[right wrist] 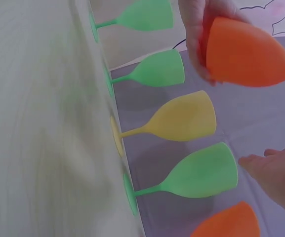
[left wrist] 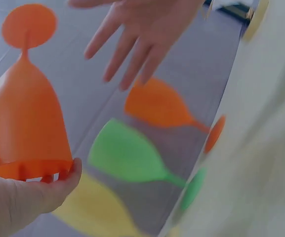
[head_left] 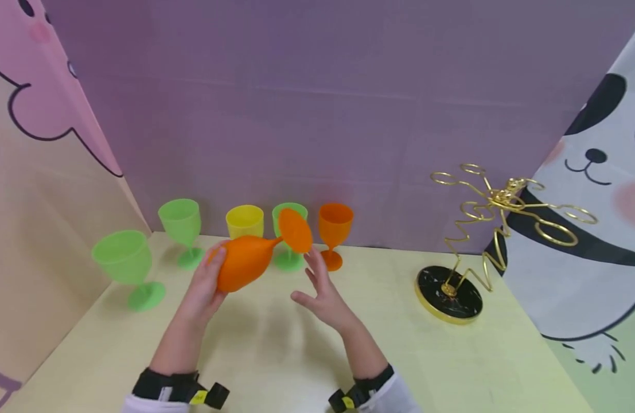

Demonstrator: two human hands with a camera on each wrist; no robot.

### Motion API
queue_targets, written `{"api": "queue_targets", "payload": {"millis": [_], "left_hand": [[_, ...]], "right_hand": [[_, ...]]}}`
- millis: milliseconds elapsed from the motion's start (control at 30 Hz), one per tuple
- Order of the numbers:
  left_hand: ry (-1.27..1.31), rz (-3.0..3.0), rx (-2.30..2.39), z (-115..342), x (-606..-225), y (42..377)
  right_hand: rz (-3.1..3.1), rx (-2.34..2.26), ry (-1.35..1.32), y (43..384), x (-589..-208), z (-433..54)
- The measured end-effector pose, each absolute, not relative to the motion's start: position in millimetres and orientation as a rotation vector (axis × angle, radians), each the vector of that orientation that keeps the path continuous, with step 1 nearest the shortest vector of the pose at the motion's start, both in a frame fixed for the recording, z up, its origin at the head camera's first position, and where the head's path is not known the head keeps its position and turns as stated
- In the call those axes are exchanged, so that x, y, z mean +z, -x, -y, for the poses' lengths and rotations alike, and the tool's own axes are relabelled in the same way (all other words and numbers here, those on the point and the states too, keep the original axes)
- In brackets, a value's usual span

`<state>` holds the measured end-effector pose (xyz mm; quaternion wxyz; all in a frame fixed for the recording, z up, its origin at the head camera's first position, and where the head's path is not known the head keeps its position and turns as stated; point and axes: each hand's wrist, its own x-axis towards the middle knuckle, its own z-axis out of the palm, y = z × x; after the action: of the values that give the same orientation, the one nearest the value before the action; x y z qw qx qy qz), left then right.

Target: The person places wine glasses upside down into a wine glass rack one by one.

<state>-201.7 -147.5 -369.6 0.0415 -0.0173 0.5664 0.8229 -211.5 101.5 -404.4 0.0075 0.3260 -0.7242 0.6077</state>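
Observation:
My left hand (head_left: pixel 205 285) grips an orange plastic goblet (head_left: pixel 245 263) round its bowl near the rim, lifted off the table and tipped sideways. Its round foot points up and to the right; in the left wrist view the goblet (left wrist: pixel 28 113) shows its rim by my thumb and fingers. My right hand (head_left: pixel 324 295) is just below and right of that foot, fingers spread, holding nothing. Behind stand a yellow goblet (head_left: pixel 245 221), partly hidden by the held one, a green goblet (head_left: pixel 290 263) and another orange goblet (head_left: pixel 335 225), all upright.
Two more green goblets (head_left: pixel 180 221) (head_left: pixel 123 258) stand upright at the left. A gold wire stand with looped arms (head_left: pixel 503 198) on a round black base (head_left: pixel 448 292) is at the right. A purple backdrop (head_left: pixel 317 115) borders the pale table (head_left: pixel 389 332) at the back.

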Motion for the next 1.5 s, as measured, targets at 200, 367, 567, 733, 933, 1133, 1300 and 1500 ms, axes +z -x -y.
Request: {"api": "queue_targets", "payload": {"millis": [200,367,567,733,933,1133,1300,1500], "left_hand": [[0.049,-1.344,2.543,123.7,-382.6,202.2],[0.101,-1.0,2.585,108.3,-387.2,200.9],[0.145,-0.826,2.58,95.9,-390.9,198.1],[0.195,-0.759,2.588,89.2,-392.4,195.7],[0.175,-0.738,2.568,85.3,-393.1,193.7],[0.152,-0.746,2.546,82.9,-391.9,192.8],[0.136,-0.759,2.545,81.1,-391.1,192.3],[0.142,-0.747,2.544,78.0,-392.1,190.7]], "right_hand": [[2.216,1.923,-1.039,209.6,-397.3,-100.2],[2.22,1.921,-1.011,210.2,-386.3,-97.4],[2.258,1.917,-1.012,210.7,-376.3,-92.0],[2.307,1.881,-1.027,211.9,-368.9,-88.1],[2.402,1.822,-1.028,211.2,-359.8,-86.4],[2.474,1.813,-0.992,209.3,-354.3,-84.5],[2.522,1.783,-0.955,208.6,-354.4,-83.5],[2.564,1.768,-0.908,207.0,-357.4,-84.6]]}}
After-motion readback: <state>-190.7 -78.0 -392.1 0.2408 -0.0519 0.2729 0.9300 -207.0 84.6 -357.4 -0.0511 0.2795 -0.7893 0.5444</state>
